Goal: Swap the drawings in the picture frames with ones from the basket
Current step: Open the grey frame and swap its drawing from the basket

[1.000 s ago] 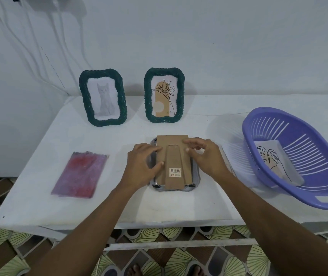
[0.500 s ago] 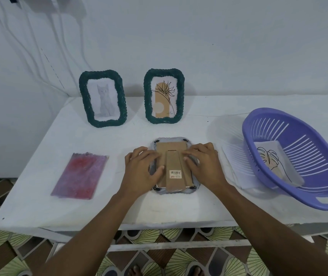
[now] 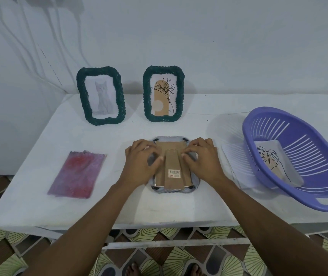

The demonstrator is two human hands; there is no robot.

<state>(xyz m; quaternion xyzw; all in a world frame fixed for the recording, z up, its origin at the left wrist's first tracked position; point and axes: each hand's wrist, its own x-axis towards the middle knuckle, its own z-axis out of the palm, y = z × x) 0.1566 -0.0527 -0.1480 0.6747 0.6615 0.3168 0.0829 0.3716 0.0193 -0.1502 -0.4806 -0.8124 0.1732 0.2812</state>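
Face-down frame (image 3: 176, 190) lies mid-table, with the basket (image 3: 262, 118) at its 3 o'clock. Left hand (image 3: 140, 163) and right hand (image 3: 202, 160) set bent fingertips on the cardboard backing (image 3: 174, 149) at 9 and 3 o'clock. We cannot tell whether they catch a tab. We judge the backing light and stiff, the glazing possibly fragile, so lift by the frame's edges.

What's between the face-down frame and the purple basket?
Head view: a white sheet lies flat there, its right side hidden behind the basket rim.

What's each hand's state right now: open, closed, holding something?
Left hand: open, fingertips pressing the cardboard backing of the face-down frame.
Right hand: open, fingertips pressing the same backing.
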